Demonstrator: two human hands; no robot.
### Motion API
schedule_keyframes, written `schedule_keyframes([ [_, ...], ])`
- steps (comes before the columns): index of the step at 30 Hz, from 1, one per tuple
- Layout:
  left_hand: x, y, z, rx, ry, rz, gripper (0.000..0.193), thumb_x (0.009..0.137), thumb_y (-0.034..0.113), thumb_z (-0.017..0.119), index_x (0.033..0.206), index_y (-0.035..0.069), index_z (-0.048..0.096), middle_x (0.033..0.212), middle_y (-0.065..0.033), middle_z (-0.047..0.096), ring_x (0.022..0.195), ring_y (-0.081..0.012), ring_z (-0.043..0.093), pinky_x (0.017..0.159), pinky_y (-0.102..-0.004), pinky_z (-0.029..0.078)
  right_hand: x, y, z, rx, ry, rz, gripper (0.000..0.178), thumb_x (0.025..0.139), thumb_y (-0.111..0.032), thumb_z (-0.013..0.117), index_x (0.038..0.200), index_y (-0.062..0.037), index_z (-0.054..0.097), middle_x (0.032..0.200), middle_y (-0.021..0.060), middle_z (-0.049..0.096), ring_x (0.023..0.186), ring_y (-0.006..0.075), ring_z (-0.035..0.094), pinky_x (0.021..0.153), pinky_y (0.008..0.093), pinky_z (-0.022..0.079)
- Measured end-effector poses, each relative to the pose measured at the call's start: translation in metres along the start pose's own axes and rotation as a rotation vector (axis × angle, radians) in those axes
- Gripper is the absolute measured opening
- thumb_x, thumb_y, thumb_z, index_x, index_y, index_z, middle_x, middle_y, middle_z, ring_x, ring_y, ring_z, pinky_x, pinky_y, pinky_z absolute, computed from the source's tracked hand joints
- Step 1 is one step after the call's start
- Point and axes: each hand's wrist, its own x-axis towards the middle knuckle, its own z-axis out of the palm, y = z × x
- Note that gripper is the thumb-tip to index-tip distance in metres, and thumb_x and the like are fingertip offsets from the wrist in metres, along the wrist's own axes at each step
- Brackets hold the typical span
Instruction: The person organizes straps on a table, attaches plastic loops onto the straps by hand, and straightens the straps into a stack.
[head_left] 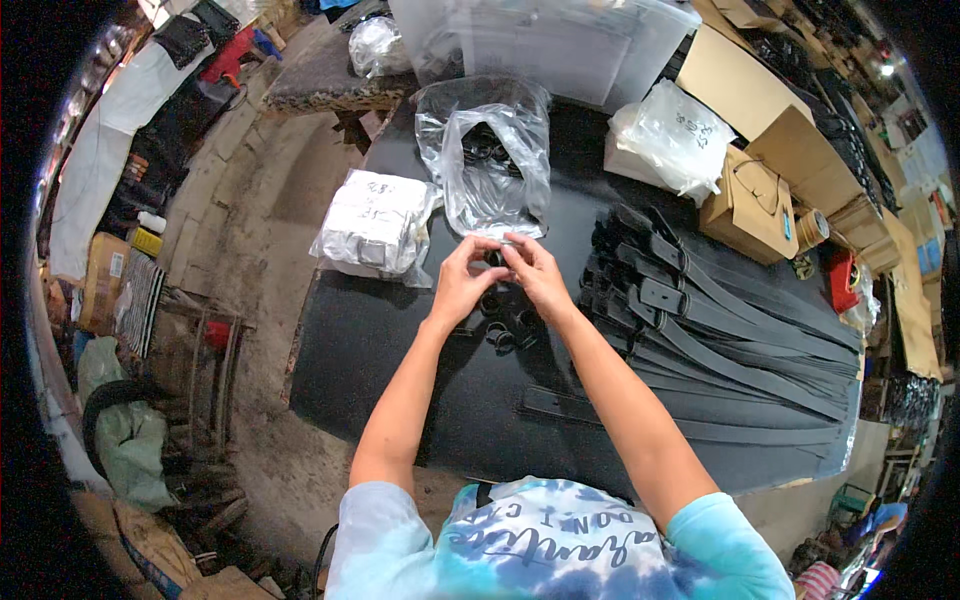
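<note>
My left hand [463,285] and my right hand [538,277] meet over the black tabletop [350,350], fingertips pinched together. Between them is a small black loop [495,258], partly hidden by the fingers. Several more small black loops [500,337] lie loose just below my hands. Right beyond my fingertips lies a clear plastic bag [497,205] with its mouth open and dark pieces inside. To the right of my right hand, a spread of black belts [700,315] lies with their buckle ends toward me.
A white plastic-wrapped packet [375,225] sits at the left. Another wrapped packet [672,138] and an open cardboard box [745,205] stand at the back right. Behind the bag is a translucent plastic bin [550,50]. A wooden stool [210,370] stands on the floor at left.
</note>
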Motion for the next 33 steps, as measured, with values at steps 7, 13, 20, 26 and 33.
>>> schedule_keyframes([
  [7,-0.016,0.001,-0.012,0.333,0.056,0.037,0.038,0.065,0.012,0.081,0.095,0.004,0.061,0.080,-0.0019,0.049,0.070,-0.0109,0.051,0.059,-0.0252,0.045,0.003,0.011,0.004,-0.448,-0.028,-0.144,0.020,0.078,-0.009,0.071,0.096,0.0002,0.068,0.074,0.0013,0.065,0.064,0.0063,0.056,0.057,0.0233,0.046],
  [13,-0.017,0.002,-0.007,0.458,0.048,0.180,0.033,0.066,0.015,0.081,0.089,0.001,0.062,0.087,-0.0063,0.057,0.077,-0.0168,0.059,0.063,-0.0280,0.049,-0.006,0.011,-0.001,-0.270,0.067,0.019,0.026,0.077,-0.010,0.073,0.100,0.0015,0.067,0.077,0.0034,0.066,0.067,0.0085,0.059,0.059,0.0228,0.048],
  [20,-0.014,-0.016,-0.019,0.126,-0.087,-0.027,0.019,0.071,0.009,0.077,0.083,0.001,0.064,0.092,-0.0059,0.062,0.085,-0.0148,0.061,0.067,-0.0267,0.051,-0.009,-0.002,-0.003,-0.054,-0.065,0.162,0.027,0.084,-0.012,0.069,0.106,0.0036,0.063,0.093,0.0080,0.065,0.082,0.0152,0.064,0.078,0.0317,0.057],
  [26,-0.022,-0.008,-0.015,0.208,-0.058,0.028,0.014,0.072,0.008,0.075,0.079,0.000,0.065,0.089,-0.0070,0.065,0.081,-0.0157,0.062,0.065,-0.0276,0.050,-0.011,0.003,-0.003,-0.065,-0.074,0.193,0.025,0.084,-0.011,0.068,0.103,0.0034,0.063,0.093,0.0091,0.065,0.083,0.0152,0.064,0.076,0.0313,0.057],
  [33,-0.028,-0.027,-0.027,-0.179,0.029,-0.064,0.011,0.079,0.006,0.071,0.082,0.000,0.063,0.099,-0.0059,0.062,0.086,-0.0132,0.061,0.070,-0.0264,0.051,-0.003,0.005,0.006,-0.030,-0.020,0.179,0.019,0.083,-0.007,0.068,0.097,0.0045,0.062,0.087,0.0103,0.066,0.076,0.0171,0.065,0.072,0.0305,0.058],
])
